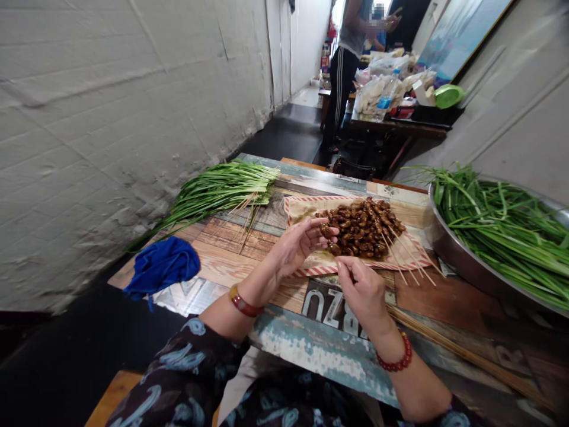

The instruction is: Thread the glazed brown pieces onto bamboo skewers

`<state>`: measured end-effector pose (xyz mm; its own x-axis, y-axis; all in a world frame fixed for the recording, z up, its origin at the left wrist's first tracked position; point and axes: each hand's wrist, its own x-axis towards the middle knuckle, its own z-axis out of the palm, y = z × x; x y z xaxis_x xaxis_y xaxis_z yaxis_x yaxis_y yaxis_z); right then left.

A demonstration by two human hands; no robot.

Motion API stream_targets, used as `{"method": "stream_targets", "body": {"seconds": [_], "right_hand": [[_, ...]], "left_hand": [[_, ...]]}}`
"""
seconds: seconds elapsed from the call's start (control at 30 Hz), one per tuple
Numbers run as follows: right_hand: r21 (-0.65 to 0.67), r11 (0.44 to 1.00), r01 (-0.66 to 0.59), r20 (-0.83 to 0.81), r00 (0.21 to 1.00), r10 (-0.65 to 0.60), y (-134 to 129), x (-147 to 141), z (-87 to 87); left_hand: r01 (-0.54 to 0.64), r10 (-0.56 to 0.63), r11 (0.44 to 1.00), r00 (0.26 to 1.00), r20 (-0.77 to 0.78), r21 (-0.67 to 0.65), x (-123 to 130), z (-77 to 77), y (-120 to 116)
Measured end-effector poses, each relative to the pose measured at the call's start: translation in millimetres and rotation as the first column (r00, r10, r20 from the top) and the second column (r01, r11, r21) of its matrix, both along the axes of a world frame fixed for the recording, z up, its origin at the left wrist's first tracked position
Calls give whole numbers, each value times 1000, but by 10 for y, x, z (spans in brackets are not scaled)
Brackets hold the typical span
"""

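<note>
My left hand [304,240] is raised over the near left side of a heap of glossy brown silkworm pupae [360,231]. Its curled fingers hold one pupa [328,231]. Just below those fingers, another pupa sits close to the tips of my right hand [362,290]. That hand is closed in a pinch on what looks like a thin bamboo skewer, mostly hidden by the fingers. Under the heap lies a paper sheet [306,271] with a red-striped edge. Several loaded skewers [395,261] rest on the heap's right side, their bare ends pointing towards me.
Chives [222,187] lie at the table's left, with skewers beside them. A blue cloth [164,267] is on the left corner. At right stand a metal basin [489,276] of chives and a bundle of bare skewers [462,350]. A person [344,65] stands beyond, by a cluttered table.
</note>
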<state>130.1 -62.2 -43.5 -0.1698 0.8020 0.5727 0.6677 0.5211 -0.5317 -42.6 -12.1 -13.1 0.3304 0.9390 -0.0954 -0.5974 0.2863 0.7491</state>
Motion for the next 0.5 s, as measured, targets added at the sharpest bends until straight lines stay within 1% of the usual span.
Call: {"method": "stream_targets", "body": {"seconds": [0.1, 0.17, 0.27, 0.4, 0.43, 0.5], "right_hand": [[-16, 1000, -11, -14, 1000, 11, 5, -3, -6], [-39, 999, -38, -20, 999, 38, 6, -9, -6], [-67, 995, -71, -16, 997, 70, 1, -12, -11], [-79, 994, -79, -13, 997, 78, -11, -6, -26], [-85, 993, -79, -17, 997, 77, -14, -4, -29], [-103, 992, -75, -27, 997, 72, -18, -2, -33]], "left_hand": [[10, -10, 1000, 999, -34, 10, 11, -27, 3], [-9, 10, 1000, 999, -47, 29, 16, -39, 7], [-76, 78, 996, 995, -56, 42, 1, -40, 28], [-210, 211, 977, 975, -69, 32, -45, -23, 67], [-225, 227, 974, 972, -68, 28, -53, -18, 73], [-221, 222, 975, 973, -59, 28, -60, -11, 78]]}}
